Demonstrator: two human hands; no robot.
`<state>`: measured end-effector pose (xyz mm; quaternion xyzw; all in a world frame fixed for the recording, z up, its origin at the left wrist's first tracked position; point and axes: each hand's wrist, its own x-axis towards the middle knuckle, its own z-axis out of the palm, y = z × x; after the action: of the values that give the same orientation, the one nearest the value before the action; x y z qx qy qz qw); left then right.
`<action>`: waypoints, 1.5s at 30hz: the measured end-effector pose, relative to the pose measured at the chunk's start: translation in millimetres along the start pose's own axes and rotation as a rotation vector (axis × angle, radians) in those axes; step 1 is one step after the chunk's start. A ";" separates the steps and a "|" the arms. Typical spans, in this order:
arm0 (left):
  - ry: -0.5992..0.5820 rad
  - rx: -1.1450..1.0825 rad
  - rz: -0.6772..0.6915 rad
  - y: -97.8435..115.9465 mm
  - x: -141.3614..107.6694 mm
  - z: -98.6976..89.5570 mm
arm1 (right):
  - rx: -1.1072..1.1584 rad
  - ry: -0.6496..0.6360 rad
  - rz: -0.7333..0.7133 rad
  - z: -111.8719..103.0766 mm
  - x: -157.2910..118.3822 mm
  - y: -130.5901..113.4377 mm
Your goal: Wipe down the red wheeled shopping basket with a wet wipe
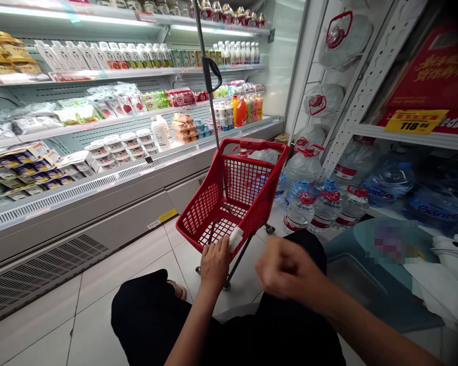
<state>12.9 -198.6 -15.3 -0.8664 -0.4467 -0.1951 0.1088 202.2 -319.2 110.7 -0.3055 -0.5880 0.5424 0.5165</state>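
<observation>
A small red shopping basket cart (229,190) with lattice walls stands on wheels in front of my knees. My left hand (215,264) is at its near rim, fingers curled over the edge. A white cloth-like piece (235,238) lies on the rim at my fingertips, pressed against the corner; its exact kind is unclear. My right hand (284,267) is held in the air to the right of the cart, apart from it. Its fingers are curled into a blurred fist, and what is inside, if anything, is hidden. Nothing lies in the part of the basket that shows.
An open fridge (168,190) with cartons, cups and bottles runs along the left. Several large water bottles (301,209) stand on the floor right of the cart, beside a white metal shelf (370,86). A grey-green plastic piece (359,274) is close on my right. A thin dark pole (200,35) rises behind the cart.
</observation>
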 end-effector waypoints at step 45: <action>0.124 -0.305 -0.089 -25.7 25.5 12.9 | -1.071 -0.076 0.028 -60.9 99.4 136.2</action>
<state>8.4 -160.4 -15.4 -0.8384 -0.4424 -0.3182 -0.0056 204.2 -177.6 0.8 -0.5141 -0.7966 0.1838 0.2594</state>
